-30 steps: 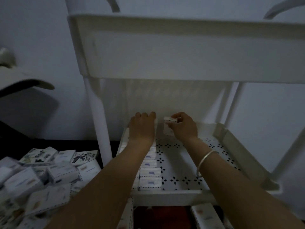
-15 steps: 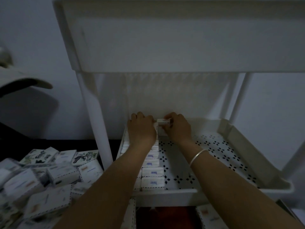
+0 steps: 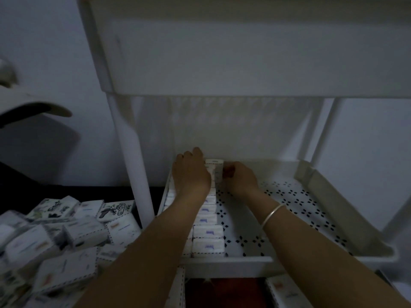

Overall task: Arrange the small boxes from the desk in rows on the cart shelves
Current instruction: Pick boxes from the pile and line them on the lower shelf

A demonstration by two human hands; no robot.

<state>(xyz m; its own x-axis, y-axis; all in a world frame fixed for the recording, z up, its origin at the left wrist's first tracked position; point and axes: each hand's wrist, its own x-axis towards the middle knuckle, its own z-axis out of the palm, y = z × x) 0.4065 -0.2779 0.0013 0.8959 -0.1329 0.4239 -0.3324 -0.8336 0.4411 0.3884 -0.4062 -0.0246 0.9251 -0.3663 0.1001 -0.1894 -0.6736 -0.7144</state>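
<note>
Head view shows white perforated cart shelf [image 3: 289, 218] against dim wall [image 3: 44, 30].

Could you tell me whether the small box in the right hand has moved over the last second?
Yes: the small box went left, closing on the row of boxes by the left hand.

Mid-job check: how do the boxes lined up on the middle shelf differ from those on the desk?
The shelf row stands on edge, packed tight in a straight line along the left side of the shelf; the desk pile lies jumbled at all angles. The shelf row shows narrow faces with small purple marks; the desk pile shows broad faces, some with dark drawings. Both are small white boxes with dashed edging.
</note>
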